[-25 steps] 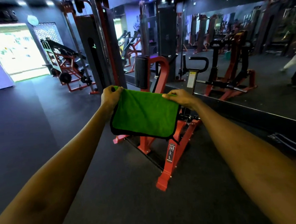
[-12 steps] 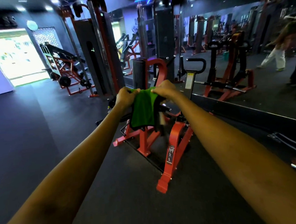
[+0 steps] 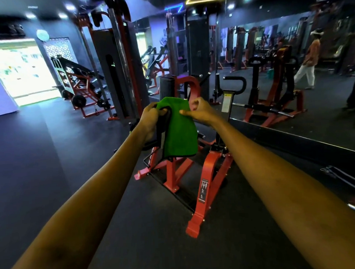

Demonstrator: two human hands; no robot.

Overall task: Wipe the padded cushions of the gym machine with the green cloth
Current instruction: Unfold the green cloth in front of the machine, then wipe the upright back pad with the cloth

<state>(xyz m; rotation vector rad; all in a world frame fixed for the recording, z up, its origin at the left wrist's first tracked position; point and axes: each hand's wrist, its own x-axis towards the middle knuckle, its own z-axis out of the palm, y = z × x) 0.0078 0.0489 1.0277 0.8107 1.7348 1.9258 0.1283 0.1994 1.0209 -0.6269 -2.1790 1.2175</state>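
The green cloth (image 3: 178,130) hung folded double at the centre of the view, held in the air in front of the machine.

Probable faults: the loose lower half could snag on the frame, or the fold could slip open under the light pinch, leaving a thin single layer for wiping.

The left hand (image 3: 151,117), at 9 o'clock of the cloth, gripped the black-edged fold with curled fingers. The right hand (image 3: 200,111), at 2 o'clock, pinched the upper edge between thumb and forefinger. Both arms were extended.

The upright padded cushion (image 3: 167,86) stood at 12 o'clock, not yet contacted, on the red gym machine (image 3: 207,174).
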